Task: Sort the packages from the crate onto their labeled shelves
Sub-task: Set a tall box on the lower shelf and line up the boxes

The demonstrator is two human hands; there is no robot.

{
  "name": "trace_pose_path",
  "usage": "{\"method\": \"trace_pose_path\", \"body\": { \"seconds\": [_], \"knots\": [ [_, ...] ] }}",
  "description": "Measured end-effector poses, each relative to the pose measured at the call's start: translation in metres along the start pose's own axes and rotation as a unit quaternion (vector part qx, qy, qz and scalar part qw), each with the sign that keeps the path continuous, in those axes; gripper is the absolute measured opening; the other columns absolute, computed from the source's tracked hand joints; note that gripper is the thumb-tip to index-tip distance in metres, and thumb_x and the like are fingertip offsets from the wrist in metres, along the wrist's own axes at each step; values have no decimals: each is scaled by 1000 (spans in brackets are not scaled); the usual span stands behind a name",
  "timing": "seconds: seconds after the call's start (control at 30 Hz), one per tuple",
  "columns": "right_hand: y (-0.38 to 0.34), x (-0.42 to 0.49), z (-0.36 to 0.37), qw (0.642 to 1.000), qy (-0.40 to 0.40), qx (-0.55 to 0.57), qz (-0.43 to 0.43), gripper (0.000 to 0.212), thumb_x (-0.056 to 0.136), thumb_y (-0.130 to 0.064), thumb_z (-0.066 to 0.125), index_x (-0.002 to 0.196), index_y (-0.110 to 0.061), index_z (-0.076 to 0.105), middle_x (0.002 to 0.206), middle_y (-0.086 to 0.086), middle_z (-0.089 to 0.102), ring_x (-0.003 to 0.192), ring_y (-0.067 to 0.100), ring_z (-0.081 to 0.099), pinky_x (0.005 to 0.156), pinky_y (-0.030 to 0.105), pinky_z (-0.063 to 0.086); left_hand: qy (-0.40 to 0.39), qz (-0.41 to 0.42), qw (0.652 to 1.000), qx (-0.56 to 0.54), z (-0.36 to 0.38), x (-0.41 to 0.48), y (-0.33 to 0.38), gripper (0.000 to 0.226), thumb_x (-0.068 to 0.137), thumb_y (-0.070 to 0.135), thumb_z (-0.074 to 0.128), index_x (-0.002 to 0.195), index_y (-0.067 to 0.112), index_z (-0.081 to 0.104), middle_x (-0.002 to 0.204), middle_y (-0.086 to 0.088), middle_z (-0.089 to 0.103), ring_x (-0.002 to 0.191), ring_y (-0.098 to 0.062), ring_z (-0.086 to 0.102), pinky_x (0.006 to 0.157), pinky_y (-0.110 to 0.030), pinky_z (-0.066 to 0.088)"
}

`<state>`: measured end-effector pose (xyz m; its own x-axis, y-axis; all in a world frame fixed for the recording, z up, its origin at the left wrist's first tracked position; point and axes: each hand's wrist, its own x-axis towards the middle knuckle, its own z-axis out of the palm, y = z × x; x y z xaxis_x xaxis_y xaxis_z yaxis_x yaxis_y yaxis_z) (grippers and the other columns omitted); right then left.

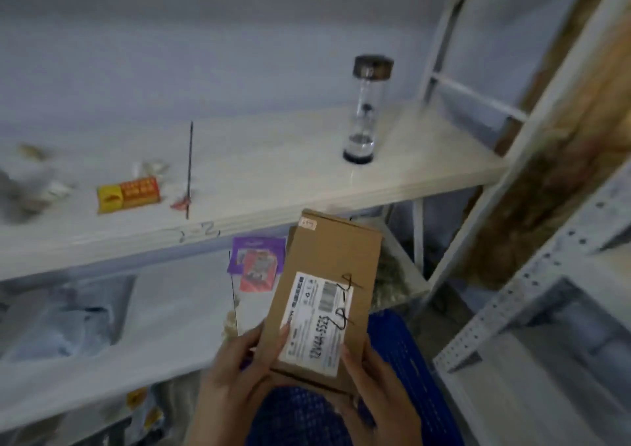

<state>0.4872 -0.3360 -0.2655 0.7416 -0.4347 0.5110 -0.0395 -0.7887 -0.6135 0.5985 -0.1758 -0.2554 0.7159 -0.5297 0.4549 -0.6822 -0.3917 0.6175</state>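
Note:
A brown cardboard package [327, 275] with a white shipping label and a handwritten mark is held up in front of the shelves, above the blue plastic crate [403, 360]. My left hand [235, 374] grips its lower left edge, thumb on the label. Its lower right corner sits in the grip of my right hand [379, 391]. The white upper shelf [273, 172] carries a handwritten mark on its front edge, just left of the package's top. A lower shelf [164, 312] lies behind and to the left of the package.
On the upper shelf stand a clear bottle with a dark lid [365, 111], a yellow-red packet [128, 194] and a thin dark rod [189, 169]. A purple packet [256, 258] and grey bags [58, 316] lie on the lower shelf. A perforated metal rack [532, 292] stands at the right.

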Motion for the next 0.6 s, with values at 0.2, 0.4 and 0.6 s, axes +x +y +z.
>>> {"method": "trace_pose_path", "body": {
  "seconds": [0.2, 0.4, 0.6],
  "knots": [
    [-101, 53, -128, 983, 141, -46, -109, 61, 81, -43, 66, 137, -41, 42, 132, 5, 56, 122, 6, 49, 101, 12, 39, 12, 173, 985, 14, -104, 76, 123, 53, 89, 34, 55, 139, 37, 38, 137, 9, 46, 106, -10, 47, 90, -17, 40],
    [-198, 47, -255, 943, 203, -195, -177, 58, 83, -47, 57, 136, -28, 43, 137, 2, 48, 121, 19, 52, 97, 38, 47, 11, 289, 955, -66, -191, 102, 226, 73, 78, 15, 69, 139, 38, 38, 136, 9, 49, 115, 1, 46, 96, -9, 39],
    [-270, 28, -368, 921, 338, -111, -157, 67, 87, -58, 50, 139, -18, 36, 142, -7, 39, 138, 1, 25, 109, 17, 28, 42, 415, 892, -176, -241, 110, 336, 47, 90, 39, 52, 136, 32, 43, 135, 23, 48, 115, -3, 49, 96, -13, 39]
  ]
}}
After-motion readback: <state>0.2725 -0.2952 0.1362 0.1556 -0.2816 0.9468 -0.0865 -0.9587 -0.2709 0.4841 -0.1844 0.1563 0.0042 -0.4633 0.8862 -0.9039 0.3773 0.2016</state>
